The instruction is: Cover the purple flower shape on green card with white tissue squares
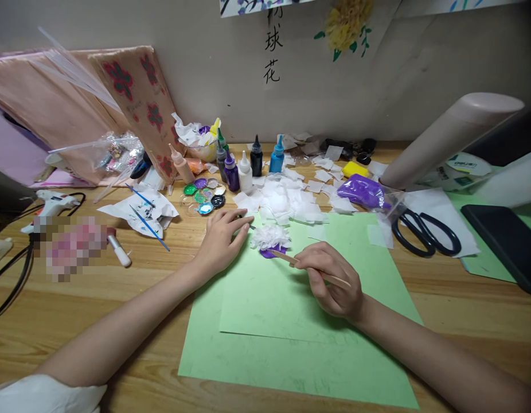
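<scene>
My right hand (pixel 332 278) is closed round a thin wooden stick (pixel 287 259), held like a pen. The stick's tip touches a purple clay blob (pixel 273 252) under a tuft of white tissue (pixel 269 236) on the green paper (pixel 291 321). My left hand (pixel 222 240) lies flat on the paper's upper left edge, fingers stretched toward the tuft and resting by a thin dark stem.
Small paint bottles (pixel 248 166) and a paint palette (pixel 203 195) stand behind, with a heap of white tissue squares (pixel 282 198). Purple clay in a bag (pixel 364 192), black scissors (pixel 424 232), a glue gun (pixel 54 202), blue brushes (pixel 149 226) and a lamp arm (pixel 450 135) surround the sheet.
</scene>
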{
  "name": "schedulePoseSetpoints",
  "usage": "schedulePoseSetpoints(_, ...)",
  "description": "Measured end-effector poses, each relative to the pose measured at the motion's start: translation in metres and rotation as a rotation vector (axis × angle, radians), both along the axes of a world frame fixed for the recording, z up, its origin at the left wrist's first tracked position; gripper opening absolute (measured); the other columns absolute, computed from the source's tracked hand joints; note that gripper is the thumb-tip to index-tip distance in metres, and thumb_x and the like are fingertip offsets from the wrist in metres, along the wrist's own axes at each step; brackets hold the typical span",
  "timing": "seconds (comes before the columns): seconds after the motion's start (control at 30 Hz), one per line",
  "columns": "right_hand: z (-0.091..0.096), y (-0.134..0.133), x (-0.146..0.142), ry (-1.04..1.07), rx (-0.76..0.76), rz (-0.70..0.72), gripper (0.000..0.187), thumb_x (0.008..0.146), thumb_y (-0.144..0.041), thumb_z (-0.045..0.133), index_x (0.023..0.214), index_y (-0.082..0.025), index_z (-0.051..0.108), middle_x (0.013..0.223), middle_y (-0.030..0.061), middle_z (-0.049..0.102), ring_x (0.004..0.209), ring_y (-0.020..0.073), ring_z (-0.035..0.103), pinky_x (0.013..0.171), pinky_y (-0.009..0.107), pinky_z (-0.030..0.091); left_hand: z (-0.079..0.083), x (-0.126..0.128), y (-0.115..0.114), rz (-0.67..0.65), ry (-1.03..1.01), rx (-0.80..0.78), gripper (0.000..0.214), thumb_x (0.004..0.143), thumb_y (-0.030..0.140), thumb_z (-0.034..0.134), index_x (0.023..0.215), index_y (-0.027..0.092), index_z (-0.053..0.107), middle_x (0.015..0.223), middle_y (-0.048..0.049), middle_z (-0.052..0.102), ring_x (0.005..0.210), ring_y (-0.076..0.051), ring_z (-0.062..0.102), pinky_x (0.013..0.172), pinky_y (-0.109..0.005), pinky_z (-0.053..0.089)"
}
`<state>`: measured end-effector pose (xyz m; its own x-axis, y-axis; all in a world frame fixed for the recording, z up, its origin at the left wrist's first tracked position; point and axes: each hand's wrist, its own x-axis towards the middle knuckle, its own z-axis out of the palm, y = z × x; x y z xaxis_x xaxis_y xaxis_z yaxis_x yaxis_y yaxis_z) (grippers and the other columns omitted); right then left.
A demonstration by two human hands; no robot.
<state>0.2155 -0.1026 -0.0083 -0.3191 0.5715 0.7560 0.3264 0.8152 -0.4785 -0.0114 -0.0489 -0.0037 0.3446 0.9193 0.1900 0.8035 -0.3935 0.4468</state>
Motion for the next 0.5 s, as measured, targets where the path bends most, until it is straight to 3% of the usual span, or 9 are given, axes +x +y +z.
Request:
schedulePoseSetpoints(0.1, 0.0, -0.0003, 0.0, -0.005, -0.003, -0.007, 0.026, 0.082, -0.003, 0.044, 0.099, -0.02, 0.054, 0.076, 0.0049, 0.063, 0.071, 0.0189, 0.059, 0.059, 0.033, 0.053, 0.0004, 0.0004, -0.0002, 0.018, 0.014, 0.021, 0.029, 0.094, 0.026, 0.045, 0.113, 0.026, 0.067, 0.128, -0.002, 0.061, 0.115, -0.024, 0.049, 0.097, -0.045, 0.036)
schedulePoseSetpoints(0.3, 0.0008, -0.0003, 0.0004, 0.0, -0.014, -0.004, 0.026, 0.082, -0.004, 0.044, 0.099, -0.021, 0.054, 0.075, 0.0047, 0.063, 0.071, 0.0188, 0.059, 0.058, 0.032, 0.053, -0.0042, -0.0005, 0.0008, 0.027, -0.009, 0.074, 0.031, 0.093, 0.023, 0.046, 0.12, 0.02, 0.06, 0.125, -0.0063, 0.062, 0.113, -0.024, 0.051, 0.097, -0.044, 0.038)
schedulePoseSetpoints(0.5, 0.0005, -0.0006, 0.0001, 0.009, -0.019, -0.006, 0.026, 0.082, -0.004, 0.044, 0.098, -0.021, 0.054, 0.073, 0.0038, 0.062, 0.069, 0.0183, 0.058, 0.057, 0.032, 0.052, -0.0046, -0.0031, 0.0006, 0.054, -0.178, 0.3, 0.031, 0.089, 0.017, 0.051, 0.119, 0.018, 0.056, 0.118, -0.0098, 0.061, 0.111, -0.022, 0.055, 0.095, -0.039, 0.043)
